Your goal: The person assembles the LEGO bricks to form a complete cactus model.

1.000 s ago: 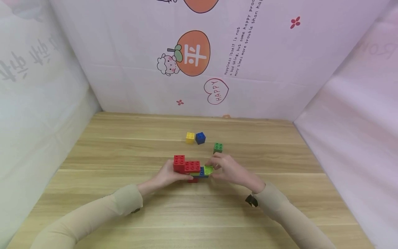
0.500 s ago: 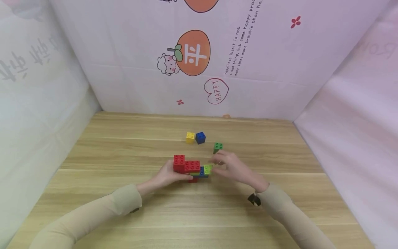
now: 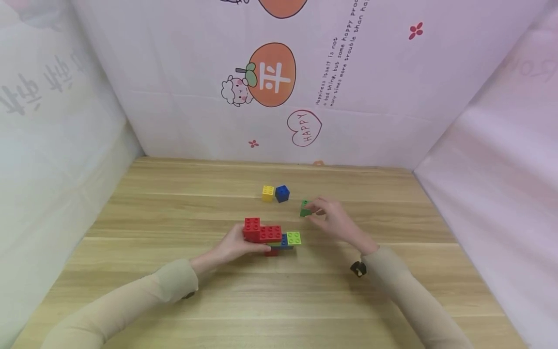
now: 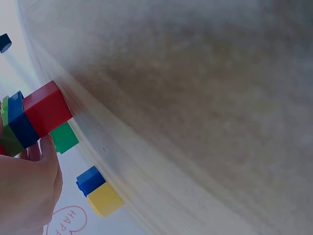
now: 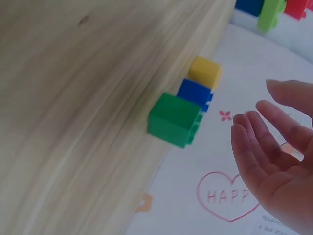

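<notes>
My left hand (image 3: 234, 246) grips a toy brick assembly from its left side. The assembly carries red bricks (image 3: 270, 233) on top, one standing higher at the left end. A lime green brick (image 3: 294, 238) sits on a blue one at its right end, and a red brick (image 4: 48, 107) shows underneath. Over the table beyond that end, my right hand (image 3: 334, 220) has its fingers spread and relaxed, nothing between them. Its fingertips overlap a green brick (image 3: 303, 208) in the head view. The right wrist view shows that green brick (image 5: 171, 120) apart from the fingers.
A yellow brick (image 3: 268, 193) and a blue brick (image 3: 282, 194) stand side by side farther back on the wooden table (image 3: 196, 194). White printed cloth (image 3: 192, 121) rises behind the table and along both sides.
My right hand has let go of the lime green brick and moved back and to the right, up to the green brick. The left hand keeps its grip in the same place.
</notes>
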